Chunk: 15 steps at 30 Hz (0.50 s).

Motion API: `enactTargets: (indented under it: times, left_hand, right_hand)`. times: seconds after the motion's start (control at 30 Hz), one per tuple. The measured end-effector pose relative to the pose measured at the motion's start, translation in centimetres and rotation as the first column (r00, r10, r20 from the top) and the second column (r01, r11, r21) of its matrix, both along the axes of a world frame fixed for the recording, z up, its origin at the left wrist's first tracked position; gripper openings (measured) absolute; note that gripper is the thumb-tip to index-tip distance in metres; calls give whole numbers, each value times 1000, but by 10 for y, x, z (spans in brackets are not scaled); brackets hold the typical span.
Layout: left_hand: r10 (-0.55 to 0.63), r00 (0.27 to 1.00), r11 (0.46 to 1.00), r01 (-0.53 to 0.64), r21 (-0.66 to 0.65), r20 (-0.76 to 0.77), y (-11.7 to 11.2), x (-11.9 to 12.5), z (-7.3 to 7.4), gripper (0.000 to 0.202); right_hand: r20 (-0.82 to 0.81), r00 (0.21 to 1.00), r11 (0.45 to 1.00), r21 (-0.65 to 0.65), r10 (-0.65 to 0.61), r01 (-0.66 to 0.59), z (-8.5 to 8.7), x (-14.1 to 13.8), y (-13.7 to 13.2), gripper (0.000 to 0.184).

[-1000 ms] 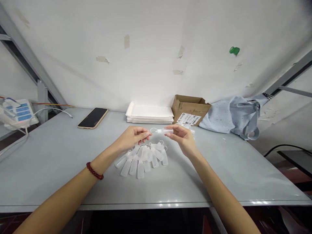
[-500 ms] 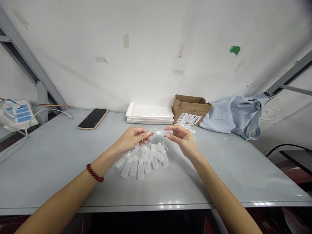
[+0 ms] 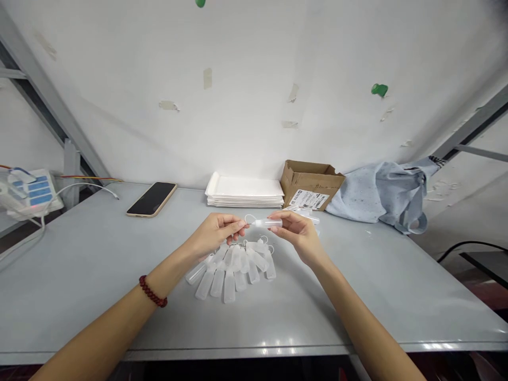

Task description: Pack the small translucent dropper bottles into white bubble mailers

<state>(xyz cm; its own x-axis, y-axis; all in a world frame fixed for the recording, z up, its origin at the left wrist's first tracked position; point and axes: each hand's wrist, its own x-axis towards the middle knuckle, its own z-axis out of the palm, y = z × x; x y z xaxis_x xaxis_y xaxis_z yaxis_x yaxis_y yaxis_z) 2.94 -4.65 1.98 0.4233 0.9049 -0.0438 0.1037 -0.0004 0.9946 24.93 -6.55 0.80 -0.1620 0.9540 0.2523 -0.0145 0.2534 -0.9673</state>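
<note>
In the head view, a small translucent squeeze bottle point(image 3: 266, 223) lies level between my two hands. My right hand point(image 3: 297, 232) is closed round its body, with thumb and fingers near the base. My left hand point(image 3: 223, 230) pinches the tip end, where the thin looped strap of the cap meets the fingertips; the cap itself is mostly hidden. A thin dark line, like a needle, shows between the left fingertips and the bottle's neck. Below the hands, several similar bottles point(image 3: 229, 286) with looped straps lie in a fanned pile on the grey table point(image 3: 190, 330).
Behind the hands sit a stack of white envelopes point(image 3: 246, 193) and an open cardboard box point(image 3: 311, 185), with more bottles point(image 3: 311, 216) before it. A phone point(image 3: 152, 199) lies left, near a white cable point(image 3: 89, 185). Light blue cloth point(image 3: 369, 193) is at the right.
The view has tilted up slightly, so everything appears lower. Both hands keep the same grip on the bottle and its tip end, with little visible movement.
</note>
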Motion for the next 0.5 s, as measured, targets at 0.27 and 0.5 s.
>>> enactTargets:
  times: [0.27, 0.5]
  left_hand:
    - [35, 999, 999, -35, 8, -31, 1, 3, -4, 27]
    - [75, 989, 996, -68, 58, -125, -2, 6, -5, 27]
  right_hand:
    - [124, 991, 994, 107, -45, 32, -2, 0, 0, 15]
    - [220, 968, 971, 228, -117, 66, -2, -5, -2, 12]
